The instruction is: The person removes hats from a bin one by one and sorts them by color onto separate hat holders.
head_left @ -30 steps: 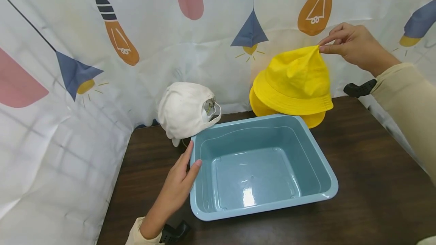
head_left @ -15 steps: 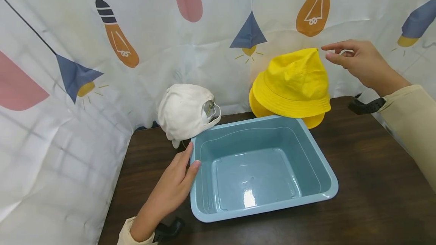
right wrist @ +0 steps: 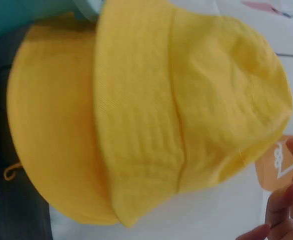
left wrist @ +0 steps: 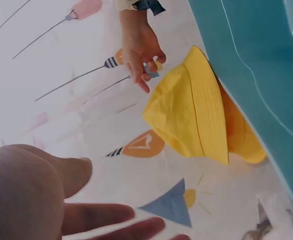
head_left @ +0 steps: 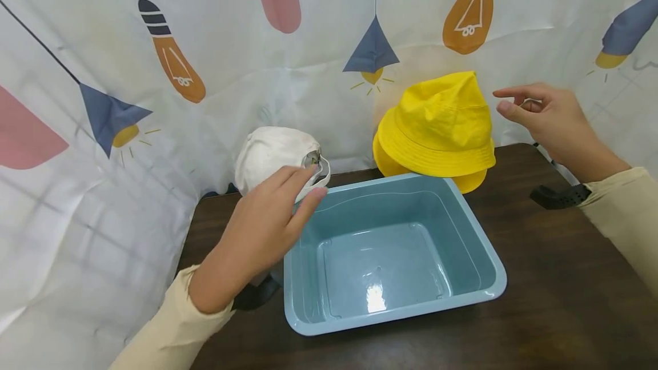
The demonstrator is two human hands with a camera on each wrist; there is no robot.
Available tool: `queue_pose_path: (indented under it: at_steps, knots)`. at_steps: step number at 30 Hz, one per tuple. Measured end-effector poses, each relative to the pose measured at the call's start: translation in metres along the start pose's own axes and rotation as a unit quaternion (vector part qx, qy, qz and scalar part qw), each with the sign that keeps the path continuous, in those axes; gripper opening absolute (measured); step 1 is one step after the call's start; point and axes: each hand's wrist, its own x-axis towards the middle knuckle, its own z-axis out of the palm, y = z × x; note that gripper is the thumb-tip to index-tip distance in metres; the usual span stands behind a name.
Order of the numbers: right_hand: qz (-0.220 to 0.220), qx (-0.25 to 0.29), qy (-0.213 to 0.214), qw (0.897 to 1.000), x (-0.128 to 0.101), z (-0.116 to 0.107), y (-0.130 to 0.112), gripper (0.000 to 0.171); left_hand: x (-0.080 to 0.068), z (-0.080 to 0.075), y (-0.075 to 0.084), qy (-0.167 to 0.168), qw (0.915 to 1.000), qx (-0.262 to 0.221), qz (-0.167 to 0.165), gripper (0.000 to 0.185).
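Observation:
A yellow bucket hat [head_left: 442, 124] sits over a second yellow brim [head_left: 470, 180] behind the basin in the head view. To its right my right hand [head_left: 552, 121] hovers with thumb and fingers apart, holding nothing. My left hand [head_left: 262, 230] is raised over the left rim of the blue-grey basin [head_left: 396, 316], its fingers extended and overlapping the white cap [head_left: 272, 153]. In the left wrist view the fingers [left wrist: 99, 217] are spread with nothing between them. The right wrist view shows the bucket hat [right wrist: 221, 100] close up, apart from the fingertips [right wrist: 284, 195].
A dark wooden table [head_left: 555, 278] lies under everything. A white curtain printed with lamps and bulbs [head_left: 319, 90] hangs right behind the hats. The basin's back rim meets the yellow brims. An orange loop [right wrist: 11, 172] sticks out beside the lower brim.
My right hand let go of the bucket hat's crown and moved right and down. My left hand left the basin's left rim and rose toward the white cap.

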Motion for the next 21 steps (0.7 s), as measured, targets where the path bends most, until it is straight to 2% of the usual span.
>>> queue_pose_path:
  at_steps: [3,5,11,15,21]
  knots:
    - [-0.007,-0.013,0.012,1.000,-0.006,0.005,0.003,0.043,0.040,0.002,0.009,-0.008,0.9990,-0.013,0.043,0.046]
    - [-0.008,-0.010,0.023,1.000,-0.008,0.008,0.008,0.043,0.068,0.007,0.015,-0.018,0.9979,-0.021,0.058,0.046]
    - [0.001,-0.030,0.055,0.998,-0.012,0.020,0.025,0.046,0.143,0.035,0.027,-0.059,0.9932,-0.042,0.091,0.051]
    - [0.002,-0.038,0.066,0.997,-0.014,0.029,0.034,0.050,0.174,0.059,0.028,-0.077,0.9910,-0.064,0.088,0.055]
    - [-0.004,-0.013,0.098,0.995,-0.018,0.040,0.040,0.049,0.198,0.086,0.031,-0.085,0.9898,-0.097,0.061,0.058]
